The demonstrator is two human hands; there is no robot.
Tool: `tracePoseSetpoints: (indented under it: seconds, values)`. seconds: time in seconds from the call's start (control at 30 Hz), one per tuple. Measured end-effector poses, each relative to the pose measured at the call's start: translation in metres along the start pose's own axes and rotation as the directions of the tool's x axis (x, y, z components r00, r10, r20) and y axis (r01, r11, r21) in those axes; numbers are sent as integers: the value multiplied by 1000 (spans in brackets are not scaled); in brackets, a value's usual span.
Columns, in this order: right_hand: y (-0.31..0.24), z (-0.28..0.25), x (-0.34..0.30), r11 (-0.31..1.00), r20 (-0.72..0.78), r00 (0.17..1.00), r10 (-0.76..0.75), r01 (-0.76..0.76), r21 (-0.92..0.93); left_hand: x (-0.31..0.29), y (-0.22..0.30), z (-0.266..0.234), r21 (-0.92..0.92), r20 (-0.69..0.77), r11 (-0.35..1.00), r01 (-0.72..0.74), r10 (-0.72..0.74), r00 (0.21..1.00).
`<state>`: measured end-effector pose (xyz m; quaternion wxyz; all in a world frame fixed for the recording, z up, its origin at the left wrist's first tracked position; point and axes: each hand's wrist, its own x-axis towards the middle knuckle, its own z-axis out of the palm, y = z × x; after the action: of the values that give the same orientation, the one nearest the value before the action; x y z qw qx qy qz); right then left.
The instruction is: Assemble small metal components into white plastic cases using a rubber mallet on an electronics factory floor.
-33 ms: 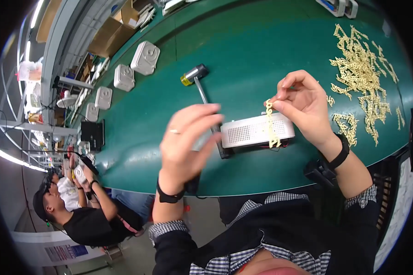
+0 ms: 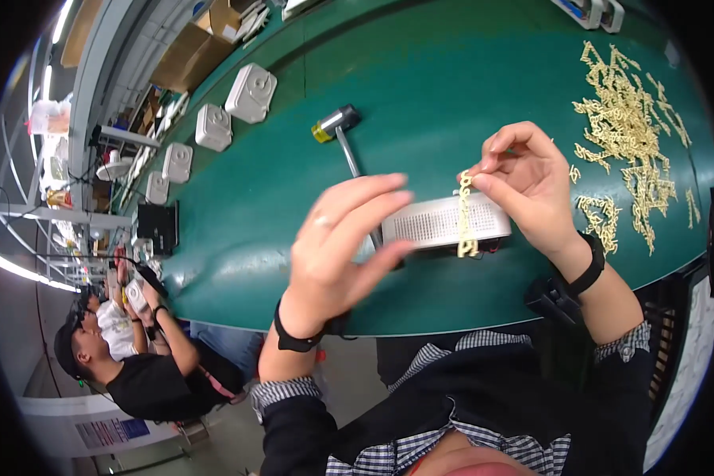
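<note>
At the centre of the frame a white rectangular device (image 2: pixel 440 222) with a perforated face lies on the green bench (image 2: pixel 452 103). The right hand (image 2: pixel 523 186) pinches the top of a short yellow strip of small parts (image 2: pixel 465 216) between thumb and fingertips, so that the strip hangs down across the right part of the device. That grip is narrow and closed on the strip. The left hand (image 2: pixel 341 246) hovers open and blurred just left of the device, fingers spread, holding nothing.

Judging from this, the work on this unit looks to be in its middle: the strip is picked and brought to the device, but whether it is fitted yet cannot be told. A large loose heap of yellow strips (image 2: pixel 635 135) remains at the upper right, so plenty of stock is left. A small hammer (image 2: pixel 343 131) lies above the device. 5 or so white housings (image 2: pixel 250 91) line the upper left edge. Cardboard boxes (image 2: pixel 190 51) stand at the upper left; their contents cannot be seen.
</note>
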<state>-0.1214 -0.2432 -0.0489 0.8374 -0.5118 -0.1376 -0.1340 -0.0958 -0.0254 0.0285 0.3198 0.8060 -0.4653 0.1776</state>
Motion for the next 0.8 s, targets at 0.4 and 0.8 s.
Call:
tracePoseSetpoints:
  seconds: [0.4, 0.8]
  values:
    - [-18, -31, 33, 826, 628, 778, 11, 347, -444, -1, -14, 12, -95, 118, 995, 41, -30, 993]
    - [-10, -51, 30, 888, 531, 795, 292, -19, -459, 3, -3, 39, 80, 209, 987, -142, 123, 970]
